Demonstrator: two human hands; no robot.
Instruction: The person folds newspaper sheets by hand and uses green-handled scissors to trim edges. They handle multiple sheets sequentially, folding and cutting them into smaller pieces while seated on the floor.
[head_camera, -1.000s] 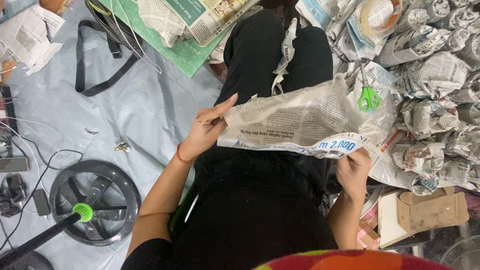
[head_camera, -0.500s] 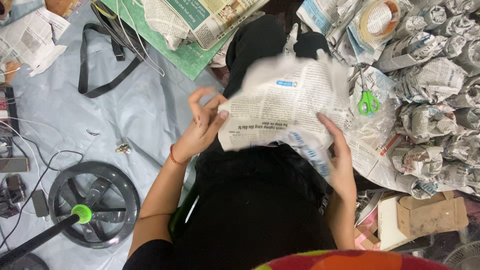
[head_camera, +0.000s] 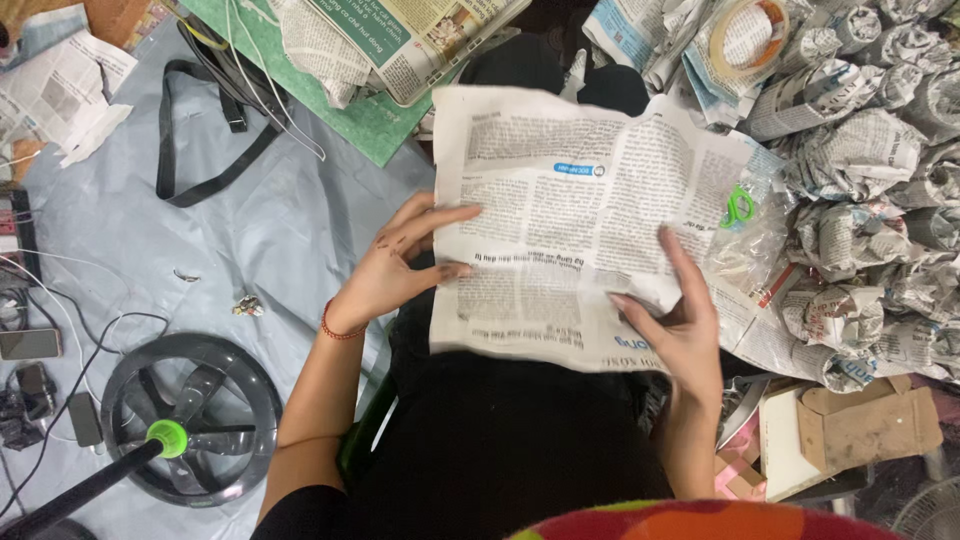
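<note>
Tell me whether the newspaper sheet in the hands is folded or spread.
Spread: the newspaper sheet lies open flat, left hand and right hand at its edges.

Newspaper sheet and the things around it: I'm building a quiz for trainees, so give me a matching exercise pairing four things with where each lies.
Things:
1. newspaper sheet
2. scissors
3. tape roll
4. fan base

Places:
A. lower left, on the grey floor sheet
B. top right, on the newspapers
C. across the lap, between left hand and right hand
D. just right of the sheet's right edge, green handles showing

Pairs: 1-C, 2-D, 3-B, 4-A
</note>
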